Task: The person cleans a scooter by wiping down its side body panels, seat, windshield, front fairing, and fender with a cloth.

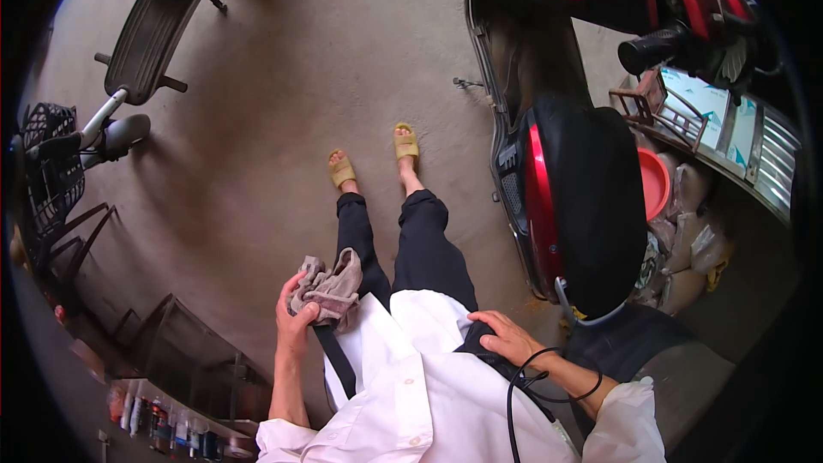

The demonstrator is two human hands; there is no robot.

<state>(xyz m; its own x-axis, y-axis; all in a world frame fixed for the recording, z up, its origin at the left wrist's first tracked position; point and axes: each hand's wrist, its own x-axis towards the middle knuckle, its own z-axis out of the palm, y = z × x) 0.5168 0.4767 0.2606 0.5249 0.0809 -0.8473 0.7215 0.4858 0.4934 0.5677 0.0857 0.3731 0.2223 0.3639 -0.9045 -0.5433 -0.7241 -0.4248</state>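
My left hand (296, 309) is closed around a crumpled greyish-brown cloth (330, 287), held in front of my thigh. A black strap (336, 360) hangs just below the cloth, against my white shirt. On the other side, my right hand (512, 340) rests at my hip with its fingers stretched out and the thumb apart. It touches a black item (474, 339) there, mostly covered by the hand, so its kind is unclear. A black cable (514, 386) loops around the right wrist and forearm.
A red scooter with a black seat (600, 206) stands close on my right. Behind it are a red basin (653, 184), plastic bags (686, 244) and a small wooden chair (656, 107). Another two-wheeler (159, 30) is at left, above a shelf of bottles (171, 429).
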